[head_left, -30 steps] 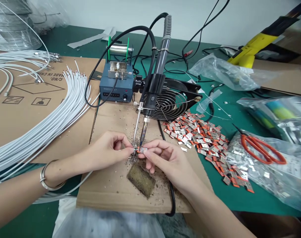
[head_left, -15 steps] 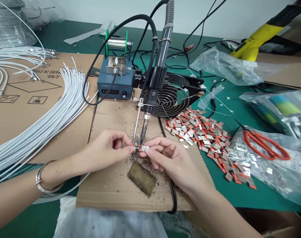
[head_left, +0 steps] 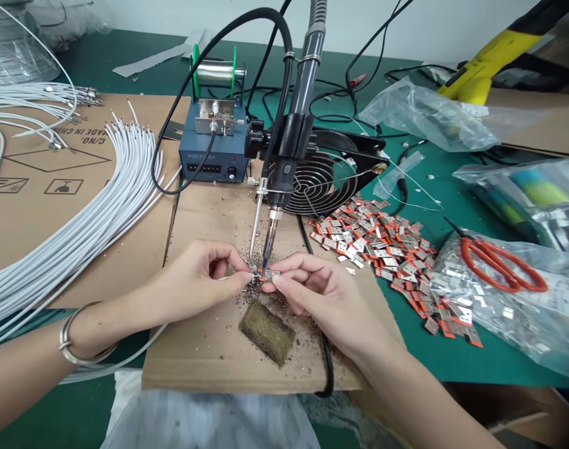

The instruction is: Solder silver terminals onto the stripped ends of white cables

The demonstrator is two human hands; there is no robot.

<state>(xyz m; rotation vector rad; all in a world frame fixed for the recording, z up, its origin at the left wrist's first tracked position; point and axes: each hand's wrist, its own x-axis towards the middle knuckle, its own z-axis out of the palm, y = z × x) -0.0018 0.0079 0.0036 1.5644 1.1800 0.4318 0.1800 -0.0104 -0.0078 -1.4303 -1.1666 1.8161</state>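
My left hand [head_left: 207,271] pinches the end of a white cable [head_left: 224,278] between thumb and fingers. My right hand [head_left: 319,290] grips a small metal USB connector [head_left: 272,274] with an orange insert by its shell. Cable end and connector meet under the tip of a soldering iron [head_left: 270,237], which is clamped upright in a stand. Beside the tip a thin metal solder feed tube [head_left: 255,234] curves down. Whether the tip touches the joint is too small to tell. Just below my hands lies a brown sponge [head_left: 267,332] on cardboard [head_left: 195,355] strewn with solder bits.
A bundle of white cables [head_left: 92,218] lies at left. Behind stand a blue solder feeder [head_left: 213,153] with a solder spool [head_left: 216,73] and a black fan [head_left: 307,184]. To the right are a pile of USB connectors [head_left: 392,249] and orange-handled scissors [head_left: 500,265] on plastic bags.
The whole view has shifted slightly, so things sit a little higher and farther left. Both hands keep their grips under the iron tip; the connector has turned slightly.
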